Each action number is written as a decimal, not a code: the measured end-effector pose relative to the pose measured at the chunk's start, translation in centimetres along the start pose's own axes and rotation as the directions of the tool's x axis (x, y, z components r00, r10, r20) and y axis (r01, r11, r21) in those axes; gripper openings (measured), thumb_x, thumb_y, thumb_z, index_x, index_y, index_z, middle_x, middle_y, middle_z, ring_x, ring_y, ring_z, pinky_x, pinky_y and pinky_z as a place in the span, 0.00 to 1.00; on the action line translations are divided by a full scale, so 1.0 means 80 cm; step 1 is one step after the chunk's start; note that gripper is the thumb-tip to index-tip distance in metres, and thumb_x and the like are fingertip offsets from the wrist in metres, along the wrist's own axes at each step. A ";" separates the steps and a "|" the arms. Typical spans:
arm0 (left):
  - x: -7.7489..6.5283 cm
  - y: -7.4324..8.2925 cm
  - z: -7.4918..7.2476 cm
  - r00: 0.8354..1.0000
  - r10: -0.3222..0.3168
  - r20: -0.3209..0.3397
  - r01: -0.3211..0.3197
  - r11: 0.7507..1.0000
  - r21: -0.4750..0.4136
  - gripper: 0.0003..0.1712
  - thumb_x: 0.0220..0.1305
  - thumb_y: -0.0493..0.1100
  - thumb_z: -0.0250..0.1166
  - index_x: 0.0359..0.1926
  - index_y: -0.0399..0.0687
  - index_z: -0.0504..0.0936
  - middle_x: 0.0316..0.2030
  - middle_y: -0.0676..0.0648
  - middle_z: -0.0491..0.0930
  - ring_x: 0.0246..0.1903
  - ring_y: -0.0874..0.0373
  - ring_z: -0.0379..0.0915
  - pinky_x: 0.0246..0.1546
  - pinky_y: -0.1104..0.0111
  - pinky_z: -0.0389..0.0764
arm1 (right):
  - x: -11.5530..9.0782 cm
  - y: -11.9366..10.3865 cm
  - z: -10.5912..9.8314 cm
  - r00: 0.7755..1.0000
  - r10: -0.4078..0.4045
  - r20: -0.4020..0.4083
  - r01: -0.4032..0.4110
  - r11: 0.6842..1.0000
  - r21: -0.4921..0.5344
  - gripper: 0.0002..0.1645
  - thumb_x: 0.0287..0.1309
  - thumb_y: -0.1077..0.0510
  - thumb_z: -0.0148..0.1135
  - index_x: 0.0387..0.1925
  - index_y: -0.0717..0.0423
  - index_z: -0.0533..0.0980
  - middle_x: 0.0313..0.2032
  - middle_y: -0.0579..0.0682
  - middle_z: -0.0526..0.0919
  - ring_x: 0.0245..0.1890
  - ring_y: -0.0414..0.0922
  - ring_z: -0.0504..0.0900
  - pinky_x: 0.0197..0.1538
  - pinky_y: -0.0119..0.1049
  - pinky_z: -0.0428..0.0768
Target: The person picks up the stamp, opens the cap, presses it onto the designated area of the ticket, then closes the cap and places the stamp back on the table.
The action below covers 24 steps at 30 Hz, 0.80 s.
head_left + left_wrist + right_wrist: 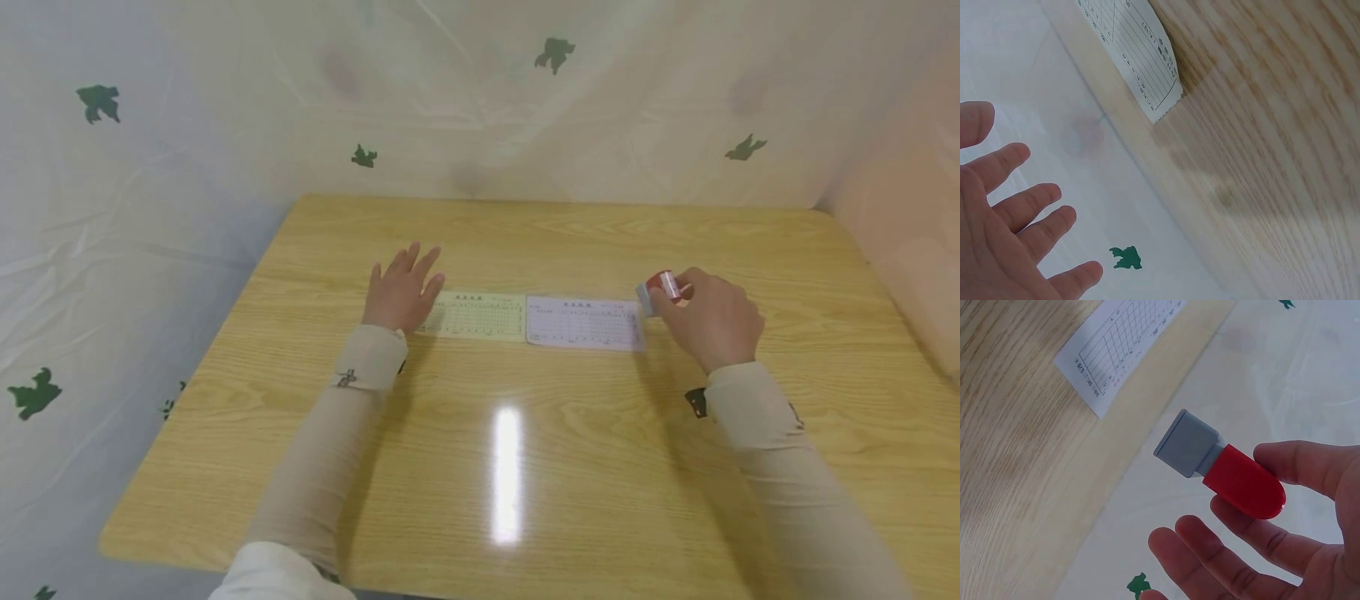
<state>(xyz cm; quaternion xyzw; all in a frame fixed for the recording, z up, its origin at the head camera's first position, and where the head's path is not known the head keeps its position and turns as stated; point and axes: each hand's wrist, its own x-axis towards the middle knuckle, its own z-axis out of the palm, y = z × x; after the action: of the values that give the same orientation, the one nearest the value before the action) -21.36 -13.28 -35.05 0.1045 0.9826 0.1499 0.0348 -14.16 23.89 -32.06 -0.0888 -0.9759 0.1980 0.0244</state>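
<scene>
Between thumb and fingers, my right hand [718, 321] pinches a stamp [1244, 481] with a rounded red handle and a grey square head. It is held above the table, near the right end of a pale purple printed slip [585, 325]. Its grey head points left, toward that slip. My left hand [397, 292] is spread with fingers apart and holds nothing. In the head view it overlaps the left end of a pale yellow printed slip [483, 318]. The two slips lie end to end, and both carry ruled tables.
The slips lie on a light wood-grain table [600, 500] with a bright light reflection near its front. A pale curtain [465, 100] with green bird shapes hangs behind and along the left side.
</scene>
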 end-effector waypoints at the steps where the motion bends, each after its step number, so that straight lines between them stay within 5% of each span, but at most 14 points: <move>1: 0.000 0.000 0.000 1.000 0.000 0.002 0.000 1.000 0.003 0.33 0.82 0.56 0.43 0.81 0.55 0.51 0.80 0.41 0.47 0.78 0.43 0.41 0.76 0.40 0.40 | -0.001 -0.001 0.000 1.000 -0.004 -0.005 0.004 1.000 0.001 0.34 0.71 0.39 0.53 0.59 0.64 0.74 0.53 0.68 0.82 0.39 0.63 0.78 0.36 0.53 0.72; 24: -0.002 0.007 -0.003 0.999 0.022 -0.024 -0.021 1.000 0.020 0.33 0.82 0.56 0.42 0.81 0.54 0.52 0.79 0.40 0.51 0.78 0.44 0.45 0.76 0.42 0.43 | -0.011 -0.015 -0.009 0.995 -0.062 -0.078 0.063 0.998 0.008 0.31 0.71 0.40 0.54 0.56 0.64 0.76 0.49 0.67 0.84 0.40 0.63 0.81 0.28 0.47 0.74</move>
<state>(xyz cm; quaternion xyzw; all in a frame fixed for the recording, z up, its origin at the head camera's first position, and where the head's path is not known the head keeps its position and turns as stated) -21.10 -12.86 -34.66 0.1136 0.9831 0.1421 0.0200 -13.43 22.92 -30.94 -0.0656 -0.9754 0.1988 0.0690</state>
